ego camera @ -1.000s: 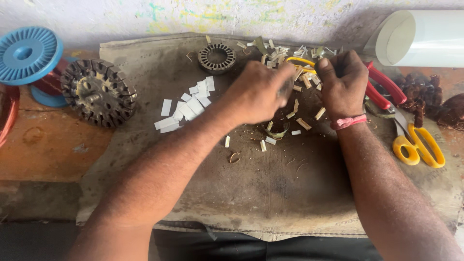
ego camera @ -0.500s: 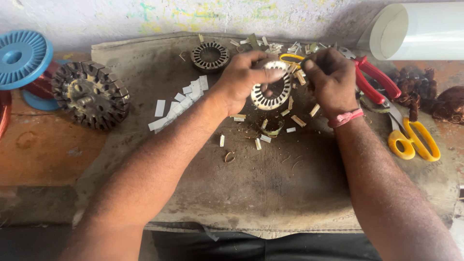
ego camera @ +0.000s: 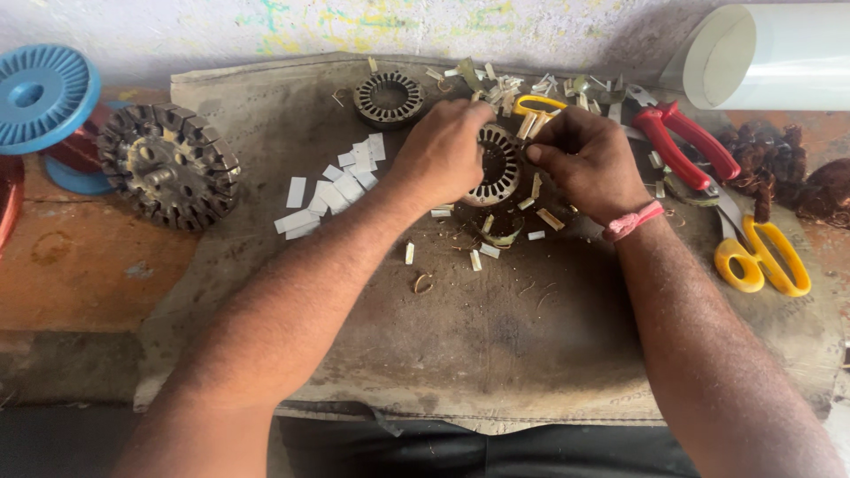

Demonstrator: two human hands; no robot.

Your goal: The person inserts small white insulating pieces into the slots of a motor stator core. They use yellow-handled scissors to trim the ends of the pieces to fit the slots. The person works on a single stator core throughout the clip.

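Grey steel, slotted all round, the stator ring [ego camera: 498, 168] stands tilted on edge at the far middle of the brown mat [ego camera: 496, 354], gripped between both hands. The left hand [ego camera: 440, 155] closes over its left rim, fingers curled tight round the outside. The right hand [ego camera: 586, 164] meets it from the right, thumb and forefinger pinched narrow at the ring's upper right edge; whether they hold a paper strip there I cannot tell. A pink band [ego camera: 634, 220] circles the right wrist. White paper slips [ego camera: 332, 190] lie in a loose heap just left of the left hand, and short cut bits [ego camera: 478, 257] are scattered below the ring. A second, smaller ring [ego camera: 389, 99] lies flat near the mat's far edge. A wound rotor [ego camera: 168, 165] sits at the mat's left edge, beside a blue spool [ego camera: 40, 93]. Red pliers [ego camera: 686, 142] and yellow scissors [ego camera: 763, 257] lie to the right, with a white pipe [ego camera: 770, 57] behind them.
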